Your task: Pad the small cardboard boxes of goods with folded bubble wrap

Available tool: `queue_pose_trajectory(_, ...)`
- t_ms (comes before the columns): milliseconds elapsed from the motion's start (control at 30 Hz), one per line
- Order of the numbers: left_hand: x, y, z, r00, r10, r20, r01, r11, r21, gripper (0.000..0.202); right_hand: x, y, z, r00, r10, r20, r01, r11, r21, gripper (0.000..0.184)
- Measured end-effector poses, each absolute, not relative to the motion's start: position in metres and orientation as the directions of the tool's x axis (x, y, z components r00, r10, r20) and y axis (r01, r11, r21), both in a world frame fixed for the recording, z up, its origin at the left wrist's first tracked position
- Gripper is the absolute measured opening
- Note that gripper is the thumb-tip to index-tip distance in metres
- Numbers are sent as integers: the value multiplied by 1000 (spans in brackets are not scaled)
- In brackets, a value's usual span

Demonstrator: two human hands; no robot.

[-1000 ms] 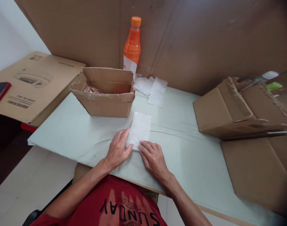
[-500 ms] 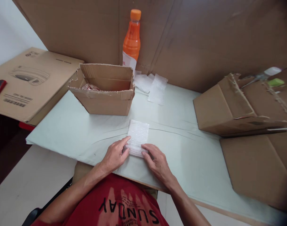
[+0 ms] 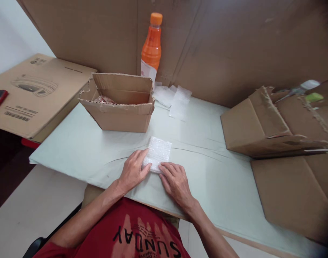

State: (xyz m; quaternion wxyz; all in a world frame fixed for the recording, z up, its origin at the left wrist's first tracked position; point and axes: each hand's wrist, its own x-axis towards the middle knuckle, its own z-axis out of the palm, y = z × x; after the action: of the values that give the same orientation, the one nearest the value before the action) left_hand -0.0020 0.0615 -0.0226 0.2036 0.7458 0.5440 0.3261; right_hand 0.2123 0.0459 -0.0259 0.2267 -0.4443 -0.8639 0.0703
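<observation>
A small rectangular piece of clear bubble wrap (image 3: 161,149) lies on the pale cloth-covered table in front of me, its near edge looking thick and doubled over. My left hand (image 3: 133,169) grips its left side, thumb at the near corner and fingers along the edge. On the near right corner, my right hand (image 3: 177,181) presses with thumb and fingers closed on the wrap. Whether anything lies inside the wrap I cannot tell.
An open cardboard box (image 3: 120,120) with wrapped contents stands beyond my left hand. Behind it are an orange bottle (image 3: 151,48) and flat bubble-wrap pieces (image 3: 180,104). Cardboard boxes (image 3: 241,123) stand at right; a printed carton (image 3: 34,96) lies at left.
The near edge of the bubble wrap has moved away from me, making the piece shorter. Both hands have closed in on it, the right one shifting slightly left.
</observation>
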Motion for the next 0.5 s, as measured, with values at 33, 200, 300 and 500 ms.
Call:
queue_pose_trajectory(33,-4,59,-22,216,925,312,655,-374,657,49,213,48,-27,-492,803,336,730,591,-345,27)
queue_pose_trajectory(200,-14,47,-23,305,891,337,556,-454,696,63,217,49,-20,-412,868,276,665,494,-560,28)
queue_pose_trajectory(300,-16,42,-24,294,919,263,530,-386,755,61,218,45,-15,-380,913,151,635,376,-675,27)
queue_pose_trajectory(500,-14,45,-22,201,976,80,620,-190,761,55,217,40,-13,-328,906,267,681,422,-599,25)
